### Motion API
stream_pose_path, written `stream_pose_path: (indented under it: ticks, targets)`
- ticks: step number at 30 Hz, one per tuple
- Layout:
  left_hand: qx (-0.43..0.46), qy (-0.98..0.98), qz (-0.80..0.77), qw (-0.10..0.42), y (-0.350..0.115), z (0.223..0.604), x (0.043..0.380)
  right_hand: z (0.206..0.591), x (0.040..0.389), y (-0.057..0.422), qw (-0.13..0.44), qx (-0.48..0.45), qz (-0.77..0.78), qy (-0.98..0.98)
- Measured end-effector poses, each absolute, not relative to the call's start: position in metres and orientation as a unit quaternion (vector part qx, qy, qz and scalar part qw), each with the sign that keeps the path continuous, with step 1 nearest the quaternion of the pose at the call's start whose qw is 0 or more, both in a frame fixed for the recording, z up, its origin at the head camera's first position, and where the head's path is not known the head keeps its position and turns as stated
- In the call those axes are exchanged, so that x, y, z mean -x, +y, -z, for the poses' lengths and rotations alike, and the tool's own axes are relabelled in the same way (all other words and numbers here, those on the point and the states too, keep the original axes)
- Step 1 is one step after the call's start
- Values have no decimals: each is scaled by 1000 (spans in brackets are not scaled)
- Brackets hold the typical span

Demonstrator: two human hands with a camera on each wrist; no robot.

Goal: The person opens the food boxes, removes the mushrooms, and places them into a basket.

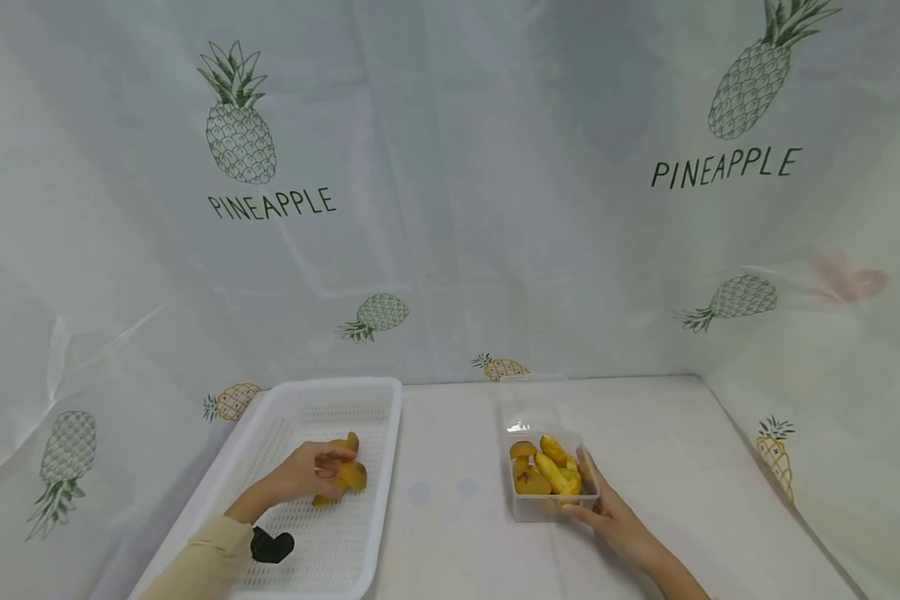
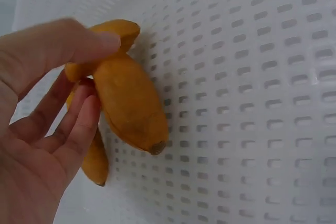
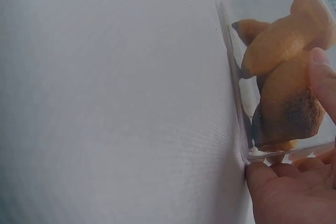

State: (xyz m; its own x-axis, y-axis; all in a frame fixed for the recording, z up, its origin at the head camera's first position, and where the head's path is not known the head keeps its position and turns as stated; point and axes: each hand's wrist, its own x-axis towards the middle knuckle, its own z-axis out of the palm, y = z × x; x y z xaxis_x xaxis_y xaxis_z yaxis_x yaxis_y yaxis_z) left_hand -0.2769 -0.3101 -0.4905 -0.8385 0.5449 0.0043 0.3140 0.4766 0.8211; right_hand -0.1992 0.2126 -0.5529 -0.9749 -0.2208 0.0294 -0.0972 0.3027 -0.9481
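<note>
My left hand (image 1: 300, 473) reaches into a white perforated basket (image 1: 393, 467) and pinches an orange-yellow, mushroom-shaped piece (image 2: 131, 103) between thumb and fingers. Its thicker end has a dark tip. Behind those fingers, a second orange piece (image 2: 95, 161) lies partly hidden against the basket. On the right, my other hand (image 1: 615, 521) grips a clear plastic box (image 1: 536, 508) by its right side and near corner, thumb against the wall. Inside are mushroom-shaped pieces (image 1: 523, 450) and knobbly yellow pieces (image 1: 551, 473), several in all, heaped up to the rim.
The box's clear lid (image 1: 536, 408) stands raised behind it. A black object (image 1: 272, 546) shows beside my left wrist, over the basket. A white table (image 1: 450, 550) carries both containers. A pineapple-printed curtain (image 1: 450, 208) closes off the back and sides.
</note>
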Motion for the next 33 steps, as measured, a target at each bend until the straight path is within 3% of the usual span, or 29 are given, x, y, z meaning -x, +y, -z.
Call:
stream_pose_path:
  ticks: [13, 33]
  targets:
    - [-270, 844, -452, 99, -284, 459, 282, 554, 200, 214, 48, 112, 579, 806]
    - [-333, 779, -508, 154, -174, 411, 295, 553, 199, 214, 39, 115, 568, 814]
